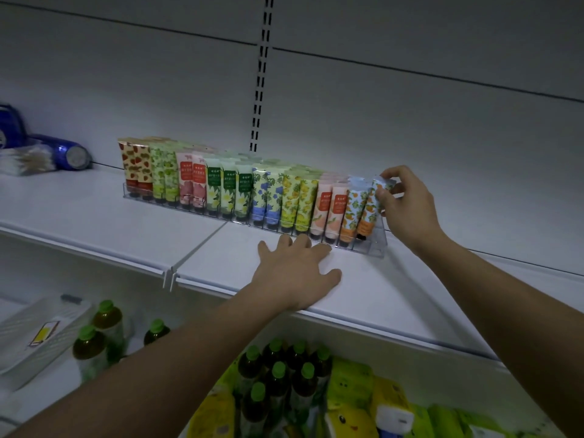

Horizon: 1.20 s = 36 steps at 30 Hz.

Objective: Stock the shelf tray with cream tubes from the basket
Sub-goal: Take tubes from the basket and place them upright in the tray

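A clear plastic shelf tray (376, 248) stands on the white shelf (94, 213), filled with upright cream tubes (227, 191) in several printed patterns. At its right end my right hand (403, 203) pinches the top of an orange-and-blue patterned tube (369, 211), which leans left in the last slot. My left hand (297, 270) lies flat on the shelf just in front of the tray, fingers spread, touching the tray's front edge. No basket is in view.
Blue cans (68, 153) and a pack of cotton swabs (25, 161) lie at the shelf's far left. Below, green-capped bottles (278, 374), yellow and green packs (350, 403) and a white box (38, 336) fill the lower shelf. A slotted upright (262, 74) runs up the back wall.
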Each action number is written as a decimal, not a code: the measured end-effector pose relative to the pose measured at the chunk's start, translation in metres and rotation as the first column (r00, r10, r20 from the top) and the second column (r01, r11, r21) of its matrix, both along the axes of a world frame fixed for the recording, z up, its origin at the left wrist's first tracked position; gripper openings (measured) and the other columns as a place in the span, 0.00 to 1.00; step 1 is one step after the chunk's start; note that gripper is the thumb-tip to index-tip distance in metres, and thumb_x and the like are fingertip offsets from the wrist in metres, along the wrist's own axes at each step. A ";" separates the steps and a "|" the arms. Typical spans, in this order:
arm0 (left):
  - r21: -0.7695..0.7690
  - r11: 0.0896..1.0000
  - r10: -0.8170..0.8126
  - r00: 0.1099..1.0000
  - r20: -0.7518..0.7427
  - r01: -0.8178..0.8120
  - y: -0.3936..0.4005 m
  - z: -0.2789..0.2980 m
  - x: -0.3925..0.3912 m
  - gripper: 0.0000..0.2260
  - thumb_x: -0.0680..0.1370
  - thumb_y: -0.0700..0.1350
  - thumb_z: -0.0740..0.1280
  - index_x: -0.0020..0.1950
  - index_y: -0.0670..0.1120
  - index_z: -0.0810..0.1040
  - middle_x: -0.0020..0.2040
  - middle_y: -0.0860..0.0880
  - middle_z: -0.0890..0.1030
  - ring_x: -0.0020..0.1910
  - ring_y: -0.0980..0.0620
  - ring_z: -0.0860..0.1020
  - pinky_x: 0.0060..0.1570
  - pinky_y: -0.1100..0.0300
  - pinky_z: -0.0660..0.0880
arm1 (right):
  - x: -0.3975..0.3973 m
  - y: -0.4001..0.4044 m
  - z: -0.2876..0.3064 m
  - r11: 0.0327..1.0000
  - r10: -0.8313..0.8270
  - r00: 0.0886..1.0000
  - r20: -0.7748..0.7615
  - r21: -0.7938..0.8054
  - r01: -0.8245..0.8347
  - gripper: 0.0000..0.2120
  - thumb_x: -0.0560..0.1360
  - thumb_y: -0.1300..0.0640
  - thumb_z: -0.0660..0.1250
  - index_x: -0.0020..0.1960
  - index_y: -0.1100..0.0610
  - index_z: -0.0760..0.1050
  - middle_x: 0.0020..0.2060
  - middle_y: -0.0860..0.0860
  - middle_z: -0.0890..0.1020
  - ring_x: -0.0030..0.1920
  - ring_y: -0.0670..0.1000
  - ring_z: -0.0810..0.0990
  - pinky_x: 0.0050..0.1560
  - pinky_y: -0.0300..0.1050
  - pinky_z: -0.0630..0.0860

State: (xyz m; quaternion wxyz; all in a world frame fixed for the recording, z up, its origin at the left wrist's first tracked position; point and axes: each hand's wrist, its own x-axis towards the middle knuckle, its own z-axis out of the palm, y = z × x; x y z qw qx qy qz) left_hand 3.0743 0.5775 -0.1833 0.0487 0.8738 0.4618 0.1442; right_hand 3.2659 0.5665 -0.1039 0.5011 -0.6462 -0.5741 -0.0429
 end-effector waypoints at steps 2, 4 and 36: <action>-0.001 1.000 -0.002 1.000 -0.006 0.002 -0.001 0.001 0.000 0.25 0.77 0.66 0.50 0.72 0.59 0.65 0.69 0.50 0.66 0.70 0.44 0.61 0.68 0.33 0.54 | 0.001 0.000 0.000 1.000 0.013 1.000 -0.005 0.025 -0.013 0.07 0.80 0.59 0.64 0.57 0.52 0.71 0.54 0.50 0.76 0.44 0.47 0.79 0.37 0.38 0.77; -0.006 1.000 0.000 1.000 -0.005 0.000 -0.001 0.002 0.000 0.25 0.77 0.66 0.50 0.71 0.59 0.66 0.69 0.50 0.66 0.70 0.44 0.61 0.68 0.33 0.54 | 0.001 0.001 -0.001 1.000 0.024 1.000 0.010 0.012 -0.024 0.07 0.80 0.59 0.64 0.56 0.51 0.71 0.53 0.49 0.76 0.41 0.43 0.78 0.33 0.31 0.72; -0.061 0.970 0.207 0.672 0.711 -0.235 -0.090 0.002 -0.122 0.09 0.75 0.50 0.64 0.52 0.52 0.80 0.47 0.53 0.80 0.41 0.54 0.78 0.42 0.60 0.72 | -0.132 -0.133 0.021 0.782 0.414 0.860 0.298 -0.600 -0.168 0.12 0.81 0.52 0.60 0.52 0.59 0.76 0.47 0.57 0.83 0.43 0.55 0.82 0.42 0.49 0.80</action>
